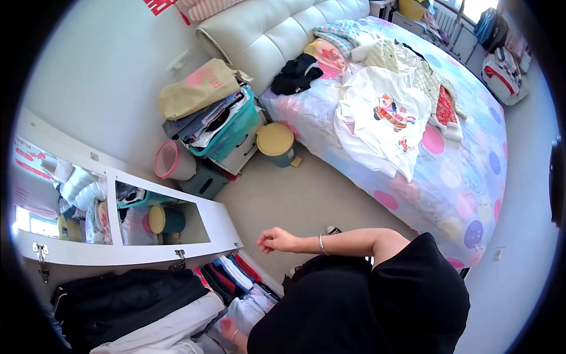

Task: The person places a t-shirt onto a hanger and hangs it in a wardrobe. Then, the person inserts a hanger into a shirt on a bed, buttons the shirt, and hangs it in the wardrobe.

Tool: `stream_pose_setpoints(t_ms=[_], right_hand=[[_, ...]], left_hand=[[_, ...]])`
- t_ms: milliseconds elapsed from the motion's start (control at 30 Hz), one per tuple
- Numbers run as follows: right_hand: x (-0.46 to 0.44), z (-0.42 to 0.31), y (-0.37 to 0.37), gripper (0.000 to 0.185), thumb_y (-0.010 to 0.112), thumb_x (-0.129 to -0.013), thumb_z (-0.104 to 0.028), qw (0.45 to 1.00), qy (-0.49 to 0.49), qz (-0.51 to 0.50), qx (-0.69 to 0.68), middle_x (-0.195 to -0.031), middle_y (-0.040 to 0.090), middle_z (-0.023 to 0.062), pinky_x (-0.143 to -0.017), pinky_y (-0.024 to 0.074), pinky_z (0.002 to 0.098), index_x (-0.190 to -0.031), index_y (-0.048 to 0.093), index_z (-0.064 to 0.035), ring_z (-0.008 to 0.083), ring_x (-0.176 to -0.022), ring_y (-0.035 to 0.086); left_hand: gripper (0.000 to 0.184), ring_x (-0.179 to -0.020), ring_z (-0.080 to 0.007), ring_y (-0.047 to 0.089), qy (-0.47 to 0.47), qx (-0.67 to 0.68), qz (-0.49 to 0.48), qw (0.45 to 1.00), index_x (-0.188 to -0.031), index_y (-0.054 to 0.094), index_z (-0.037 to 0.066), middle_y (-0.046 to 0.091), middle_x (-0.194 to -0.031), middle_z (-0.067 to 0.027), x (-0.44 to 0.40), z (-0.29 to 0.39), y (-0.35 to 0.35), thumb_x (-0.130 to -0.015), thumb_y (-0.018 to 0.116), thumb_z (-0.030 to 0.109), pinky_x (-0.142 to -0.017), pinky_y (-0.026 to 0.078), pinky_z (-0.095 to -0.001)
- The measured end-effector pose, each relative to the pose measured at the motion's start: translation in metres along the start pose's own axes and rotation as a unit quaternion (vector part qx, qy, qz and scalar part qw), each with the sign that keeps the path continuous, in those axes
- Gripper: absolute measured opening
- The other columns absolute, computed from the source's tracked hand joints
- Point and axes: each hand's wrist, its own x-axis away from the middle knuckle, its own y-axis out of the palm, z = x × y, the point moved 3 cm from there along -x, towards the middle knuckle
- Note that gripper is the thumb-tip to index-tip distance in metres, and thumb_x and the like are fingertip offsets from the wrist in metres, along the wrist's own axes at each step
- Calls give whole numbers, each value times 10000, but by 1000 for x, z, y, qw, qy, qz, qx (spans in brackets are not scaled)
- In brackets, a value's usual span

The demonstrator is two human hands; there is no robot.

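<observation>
My right hand, with a silver bangle at the wrist, hangs over the floor beside the wardrobe door. Its fingers are curled in, and nothing shows in them. My left hand is low in the open wardrobe, blurred, at the pale grey-blue clothes; its fingers cannot be made out. Near it lie a light grey garment and dark trousers or similar garments. Just beyond is a row of folded clothes in red, white, blue and dark colours.
The mirrored wardrobe door stands open. Behind it are a pink bin, a teal basket heaped with clothes and a yellow-lidded bin. On the bed lie a white printed shirt, a dark garment and a cream quilted jacket.
</observation>
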Motion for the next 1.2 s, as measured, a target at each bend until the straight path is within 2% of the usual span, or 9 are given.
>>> stream_pose_setpoints(t_ms=[67, 100, 167, 367, 667, 833, 1033, 1133, 1200], right_hand=[[9, -15, -24, 149, 465, -872, -42, 1000, -14, 8, 1, -824, 618, 56, -677, 497, 242, -960, 571, 13, 112, -734, 597], [11, -17, -37, 148, 464, -873, -43, 1000, -20, 14, -9, -824, 617, 58, -675, 497, 240, -959, 571, 13, 114, -732, 599], [21, -26, -64, 147, 465, -874, -44, 999, -25, 30, -17, -825, 617, 61, -674, 498, 240, -960, 570, 14, 116, -731, 600], [69, -49, -160, 145, 474, -871, -36, 979, -44, 189, -58, -822, 624, 75, -681, 507, 247, -963, 570, 22, 124, -727, 608], [186, -33, -242, 149, 465, -874, -62, 819, -119, 525, -200, -820, 628, 65, -637, 499, 246, -963, 575, -16, 116, -683, 596], [230, -3, -284, 145, 496, -865, -75, 749, -134, 590, -271, -828, 631, 48, -608, 479, 226, -986, 569, -40, 100, -669, 590], [274, 17, -409, 411, 562, -853, -146, 704, -118, 609, -345, -1105, 559, 87, -790, 452, 311, -1222, 425, -29, 171, -981, 544], [287, 58, -504, 657, 620, -824, -206, 685, -90, 597, -408, -1304, 417, 112, -940, 348, 406, -1354, 269, -42, 247, -1187, 409], [292, 71, -563, 711, 638, -808, -244, 672, -45, 631, -385, -1320, 397, 110, -960, 309, 431, -1369, 246, -53, 249, -1198, 398]], left_hand=[[165, -761, -197, 622, -224, 74, -79, 969, -883, 622, 27, 653, -827, -83, 6, -72, 11, -855, 477, 101, -752, 486, -335], [166, -760, -196, 624, -252, 66, -79, 962, -876, 626, 30, 655, -825, -82, 5, -109, 30, -856, 479, 106, -751, 488, -337], [173, -834, -181, 626, -257, 36, -27, 965, -885, 633, 36, 665, -878, -81, 9, -187, 82, -861, 483, 119, -768, 485, -345], [158, -818, -157, 616, -297, -161, -174, 925, -905, 616, 54, 656, -898, -54, 78, -344, 264, -873, 481, 130, -771, 488, -313], [76, -750, -145, 603, -533, -284, -113, 789, -865, 612, 73, 628, -791, -31, 48, -494, 306, -864, 542, 103, -714, 501, -308], [105, -696, -138, 595, -547, -314, -122, 767, -757, 584, 86, 614, -729, -18, 51, -573, 339, -855, 576, 125, -694, 503, -301], [165, -787, -168, 587, -486, -400, -79, 773, -696, 524, 121, 619, -805, -27, 48, -679, 355, -818, 618, 182, -733, 488, -335], [102, -954, -169, 540, -415, -462, -73, 780, -829, 551, 120, 598, -983, -34, 19, -753, 359, -801, 625, 185, -836, 426, -358], [290, -1103, -167, 452, -366, -552, -159, 732, -1046, 531, 103, 522, -1161, -38, 3, -798, 368, -793, 633, 198, -920, 338, -375]])
